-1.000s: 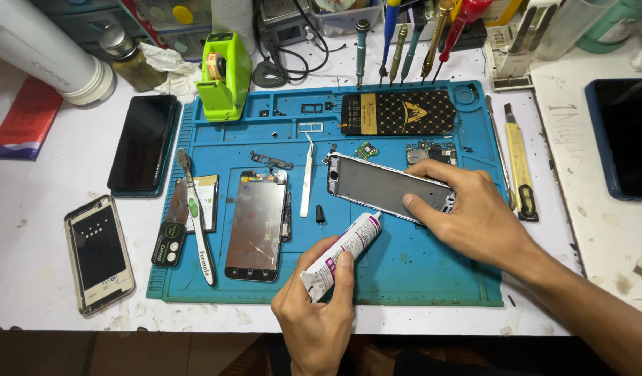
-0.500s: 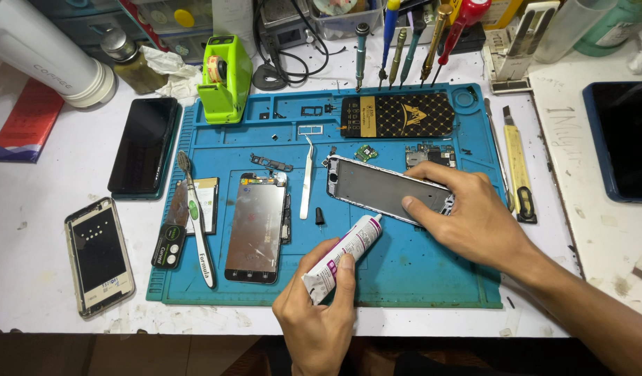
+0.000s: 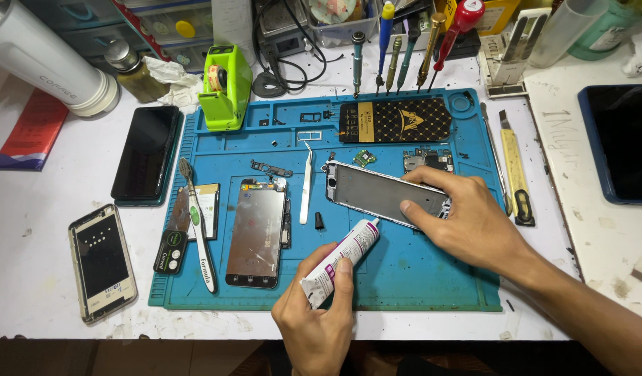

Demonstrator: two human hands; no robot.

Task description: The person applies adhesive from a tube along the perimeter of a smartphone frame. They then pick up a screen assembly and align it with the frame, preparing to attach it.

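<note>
My left hand (image 3: 319, 306) grips a white and purple glue tube (image 3: 343, 259), its nozzle aimed at the lower edge of a silver phone frame (image 3: 376, 193). That frame lies tilted on the blue work mat (image 3: 418, 278), and my right hand (image 3: 467, 219) presses down on its right end, fingers spread over the edge. A phone screen assembly (image 3: 257, 231) lies face down to the left of the tube. White tweezers (image 3: 305, 184) and a small black cap (image 3: 319, 221) rest between the screen and the frame.
On the mat lie a toothbrush (image 3: 198, 226), a battery (image 3: 413, 119) and small circuit boards (image 3: 427, 160). A black phone (image 3: 146, 153) and a phone back shell (image 3: 101, 262) sit left of the mat. A green tape dispenser (image 3: 225, 87), screwdrivers (image 3: 404, 49) and a utility knife (image 3: 517, 177) stand around.
</note>
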